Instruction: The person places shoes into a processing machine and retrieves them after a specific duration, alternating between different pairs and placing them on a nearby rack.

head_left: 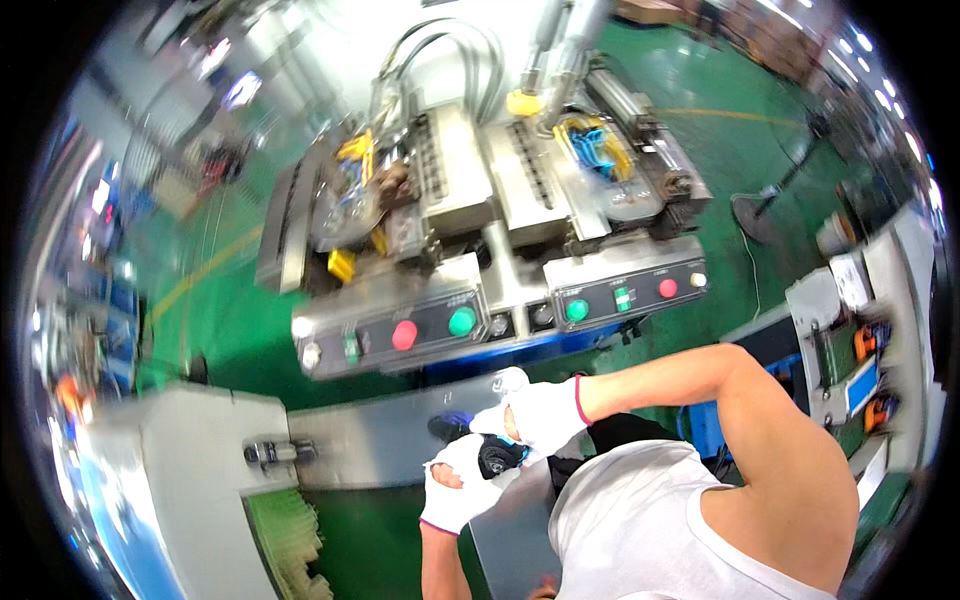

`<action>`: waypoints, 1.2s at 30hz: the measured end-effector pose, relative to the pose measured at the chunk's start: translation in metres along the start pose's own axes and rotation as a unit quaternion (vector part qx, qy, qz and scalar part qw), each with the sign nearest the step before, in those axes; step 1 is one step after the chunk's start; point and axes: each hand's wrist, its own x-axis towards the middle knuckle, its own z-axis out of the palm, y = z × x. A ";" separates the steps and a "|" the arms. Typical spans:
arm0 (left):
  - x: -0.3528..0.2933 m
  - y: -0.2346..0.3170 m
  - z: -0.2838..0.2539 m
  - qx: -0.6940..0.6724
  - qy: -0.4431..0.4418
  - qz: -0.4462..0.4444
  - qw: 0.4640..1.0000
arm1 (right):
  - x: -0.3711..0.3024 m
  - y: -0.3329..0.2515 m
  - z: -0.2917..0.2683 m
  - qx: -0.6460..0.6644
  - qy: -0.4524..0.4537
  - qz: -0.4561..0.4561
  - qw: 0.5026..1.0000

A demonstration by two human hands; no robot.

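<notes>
White fabric gloves cover both of my hands, which are close together over a grey bench top [360, 435]. My left hand [462, 490] is closed around a black piece with bright blue edging [500, 457]; motion blur hides what kind it is. From the other side, my right hand [545, 415] is bent over the same piece with its fingers curled against it. Just beyond the gloves, a second dark, blue-tinged piece [450, 426] shows, partly covered by the right glove. I cannot tell whether the two pieces are joined.
Ahead stands a two-station machine [510, 190] with hoses and yellow and blue parts. Its two control panels [625, 292] carry red and green buttons. A grey cabinet [185, 450] is at left, a tool shelf [850, 370] at right. A fan stand [760, 215] is on the green floor.
</notes>
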 end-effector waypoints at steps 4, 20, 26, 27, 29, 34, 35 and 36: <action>0.118 0.094 -0.027 0.053 -0.085 0.130 0.986 | -0.093 0.069 -0.028 0.076 0.208 -0.054 0.974; 0.616 0.212 0.174 -0.021 0.133 -0.159 0.978 | -0.329 0.125 0.163 0.527 0.710 0.246 0.396; 0.664 0.193 0.160 -0.021 0.066 -0.185 0.980 | -0.350 0.107 0.077 0.614 0.692 0.227 0.304; 0.652 0.192 0.147 -0.152 0.128 -0.106 0.974 | -0.349 0.117 0.075 0.536 0.698 0.257 0.399; 0.636 0.170 0.106 -0.347 0.078 -0.173 0.918 | -0.344 0.136 0.055 0.604 0.669 0.233 0.364; 0.478 0.195 0.069 -0.381 0.096 -0.043 0.919 | -0.328 0.187 -0.039 0.460 0.708 0.238 0.480; 0.432 0.179 0.057 -0.328 0.113 -0.044 0.937 | -0.316 0.205 -0.071 0.477 0.693 0.225 0.491; 0.388 0.193 0.039 -0.365 0.049 -0.098 0.925 | -0.303 0.235 -0.104 0.492 0.683 0.168 0.513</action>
